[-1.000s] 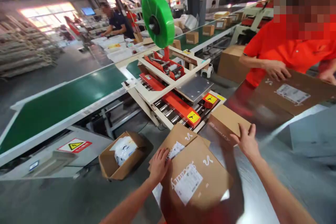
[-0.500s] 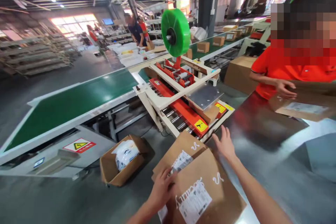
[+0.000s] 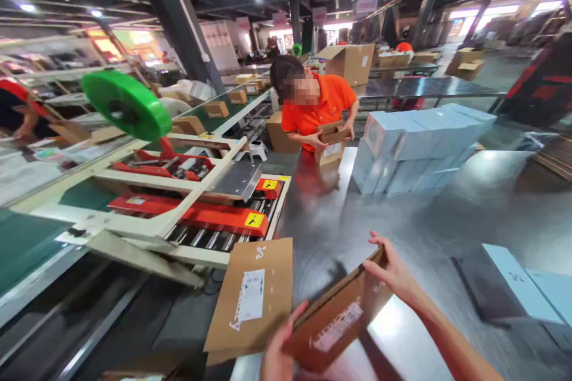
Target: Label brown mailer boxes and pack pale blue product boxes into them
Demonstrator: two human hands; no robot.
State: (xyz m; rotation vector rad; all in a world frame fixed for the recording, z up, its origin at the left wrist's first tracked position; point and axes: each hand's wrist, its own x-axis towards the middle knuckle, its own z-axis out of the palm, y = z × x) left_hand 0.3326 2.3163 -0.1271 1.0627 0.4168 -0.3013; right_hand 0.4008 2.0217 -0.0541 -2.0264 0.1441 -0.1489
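Observation:
A brown cardboard box [image 3: 333, 324], narrow and tilted, is held between my two hands above the metal table [image 3: 429, 220]. My left hand [image 3: 283, 342] grips its near left end, and my right hand [image 3: 393, 268] holds the upper right end, fingers over the edge. A white label and white lettering show on its side. Left of it, a flattened carton [image 3: 274, 292] with a white label lies at the table's edge, touched by neither hand's visible fingers.
The taping machine [image 3: 192, 214] with a green tape roll [image 3: 127, 104] stands left. Across the table a person in orange [image 3: 328, 98] holds a small box. Light-blue boxes [image 3: 415, 143] are stacked beyond; more light-blue pieces [image 3: 521, 280] lie at right.
The view has swung right. One carton has been lifted off the other and is now upright between both hands; my right hand, open before, has closed on it. The other carton lies at left.

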